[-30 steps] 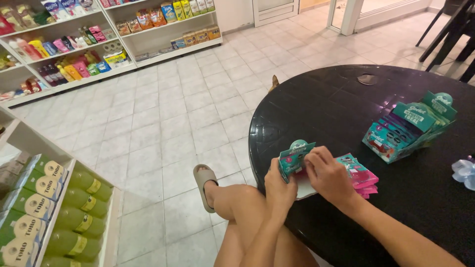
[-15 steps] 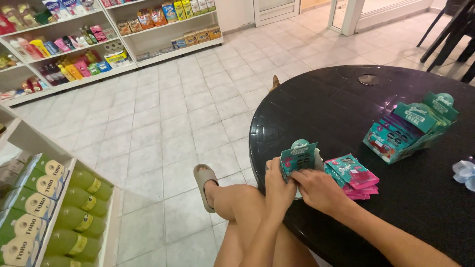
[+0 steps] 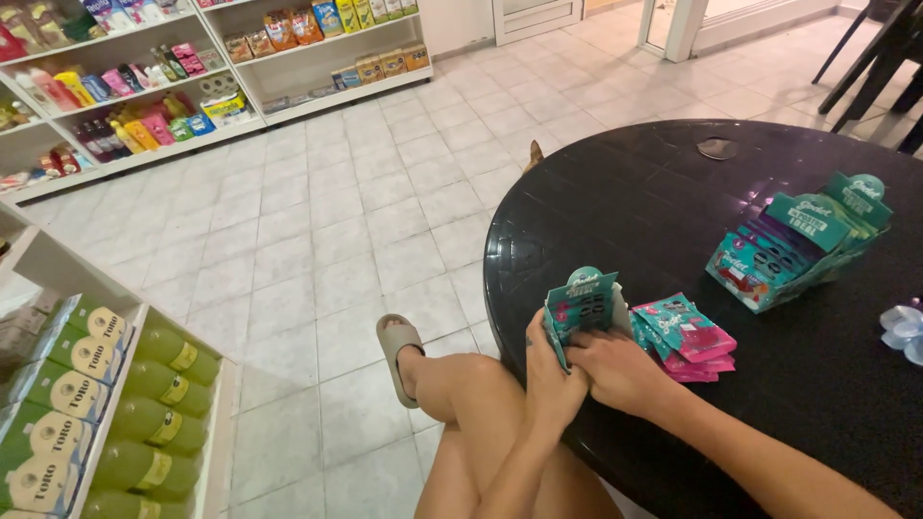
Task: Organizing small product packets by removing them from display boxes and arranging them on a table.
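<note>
A teal display card (image 3: 581,300) is held upright at the edge of the round black table (image 3: 673,192), pinched from both sides by the left hand (image 3: 550,373) and right hand (image 3: 620,370), fingers curled tight; loose pink-and-teal sachets (image 3: 687,336) are left just beside it

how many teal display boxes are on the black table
2. One teal display box stands at the table's near edge, held by both hands; the other sits farther right, full of packets. None seem hidden.
</note>
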